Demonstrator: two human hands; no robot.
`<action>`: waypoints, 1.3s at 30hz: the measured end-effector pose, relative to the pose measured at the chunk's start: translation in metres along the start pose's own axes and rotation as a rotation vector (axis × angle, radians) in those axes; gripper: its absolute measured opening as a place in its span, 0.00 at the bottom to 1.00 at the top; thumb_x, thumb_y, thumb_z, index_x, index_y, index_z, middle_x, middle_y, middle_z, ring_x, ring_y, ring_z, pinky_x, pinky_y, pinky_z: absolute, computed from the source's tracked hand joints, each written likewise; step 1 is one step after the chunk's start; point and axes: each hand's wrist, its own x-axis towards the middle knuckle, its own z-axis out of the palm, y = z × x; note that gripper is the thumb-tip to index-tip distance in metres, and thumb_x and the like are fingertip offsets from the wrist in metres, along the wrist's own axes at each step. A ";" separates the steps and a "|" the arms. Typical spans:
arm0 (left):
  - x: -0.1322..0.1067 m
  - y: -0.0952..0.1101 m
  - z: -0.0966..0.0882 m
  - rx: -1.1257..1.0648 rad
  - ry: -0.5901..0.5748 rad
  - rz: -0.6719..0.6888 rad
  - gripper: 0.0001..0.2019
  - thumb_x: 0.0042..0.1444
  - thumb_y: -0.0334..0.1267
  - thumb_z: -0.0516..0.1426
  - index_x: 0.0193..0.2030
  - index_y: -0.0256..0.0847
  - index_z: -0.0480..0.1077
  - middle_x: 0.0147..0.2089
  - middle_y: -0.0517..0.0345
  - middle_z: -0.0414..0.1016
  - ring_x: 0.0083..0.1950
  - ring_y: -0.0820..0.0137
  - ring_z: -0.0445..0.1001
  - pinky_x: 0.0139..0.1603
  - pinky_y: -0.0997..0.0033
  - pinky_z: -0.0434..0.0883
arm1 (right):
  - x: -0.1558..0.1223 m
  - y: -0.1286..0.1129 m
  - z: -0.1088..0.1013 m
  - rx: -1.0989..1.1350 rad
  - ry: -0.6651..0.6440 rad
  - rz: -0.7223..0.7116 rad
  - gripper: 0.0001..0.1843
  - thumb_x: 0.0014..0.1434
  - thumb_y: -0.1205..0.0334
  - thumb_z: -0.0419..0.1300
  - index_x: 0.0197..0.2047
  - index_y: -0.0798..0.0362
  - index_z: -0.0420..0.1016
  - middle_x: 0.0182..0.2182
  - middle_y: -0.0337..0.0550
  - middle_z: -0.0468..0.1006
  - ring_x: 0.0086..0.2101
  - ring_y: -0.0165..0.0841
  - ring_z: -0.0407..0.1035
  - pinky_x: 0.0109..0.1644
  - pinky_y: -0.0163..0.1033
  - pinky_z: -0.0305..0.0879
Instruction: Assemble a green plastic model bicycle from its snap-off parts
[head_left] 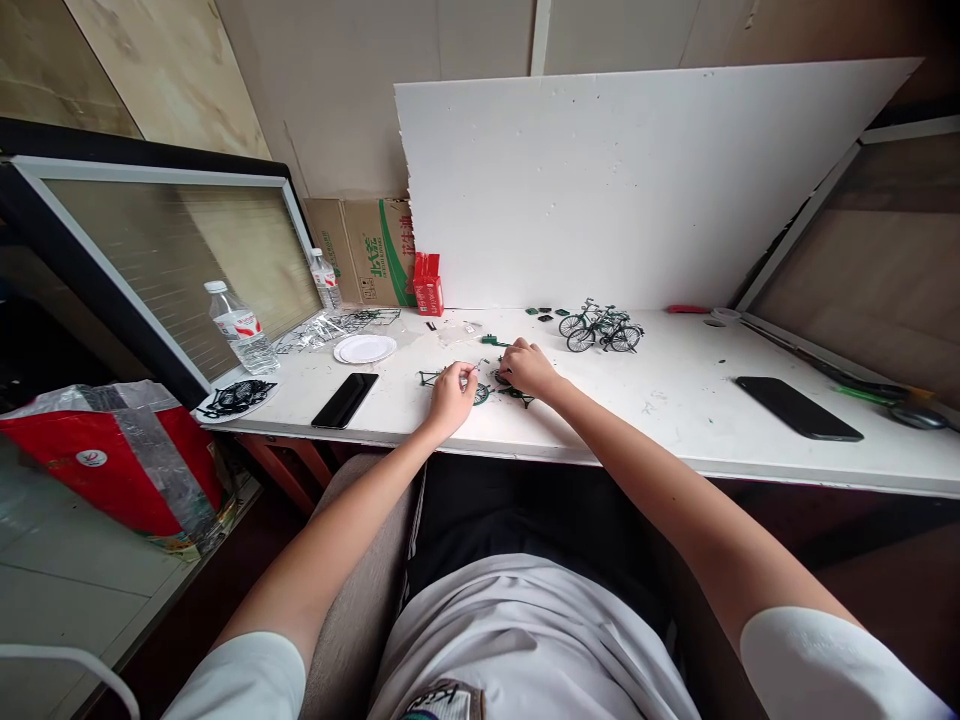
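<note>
My left hand point(451, 394) is over the white tabletop, thumb and fingers pinched together. What sits in the pinch is too small to name. Close beside it lie a dark green toy wheel point(481, 395) and a thin green frame piece point(429, 379). Just to the right, my right hand point(529, 368) has its fingers curled down among small dark green parts point(517, 394). Its fingertips are partly hidden, so what they grip cannot be made out. Behind the hands is a flat green plastic piece point(492, 340). Assembled miniature bicycles point(602, 328) stand farther back on the right.
A phone point(345, 400), white paper plates point(365, 348) and water bottles point(244, 335) are on the left. Black parts point(238, 397) fill another plate. A red box point(428, 284) stands at the back, by a white board point(637, 190). A black phone point(799, 407) lies right.
</note>
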 end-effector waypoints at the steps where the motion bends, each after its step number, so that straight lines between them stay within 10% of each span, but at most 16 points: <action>1: 0.000 0.000 0.000 -0.003 -0.004 0.003 0.05 0.69 0.39 0.57 0.45 0.42 0.74 0.43 0.51 0.82 0.39 0.65 0.77 0.46 0.64 0.73 | 0.001 -0.001 0.001 -0.033 -0.002 -0.007 0.10 0.65 0.68 0.61 0.38 0.55 0.86 0.46 0.62 0.83 0.53 0.55 0.65 0.50 0.52 0.63; 22: 0.001 0.005 -0.001 -0.061 -0.026 -0.023 0.03 0.68 0.37 0.58 0.44 0.42 0.74 0.43 0.52 0.82 0.37 0.67 0.75 0.43 0.64 0.74 | 0.017 -0.007 -0.009 -0.193 -0.014 -0.117 0.10 0.60 0.66 0.63 0.43 0.60 0.83 0.47 0.65 0.82 0.53 0.55 0.67 0.50 0.52 0.62; 39: 0.002 0.001 -0.001 -0.022 0.052 0.020 0.05 0.68 0.38 0.58 0.45 0.42 0.74 0.43 0.51 0.81 0.38 0.66 0.74 0.45 0.64 0.74 | -0.026 -0.003 -0.002 1.132 0.466 0.343 0.11 0.58 0.55 0.66 0.33 0.49 0.69 0.38 0.48 0.86 0.45 0.43 0.82 0.52 0.47 0.76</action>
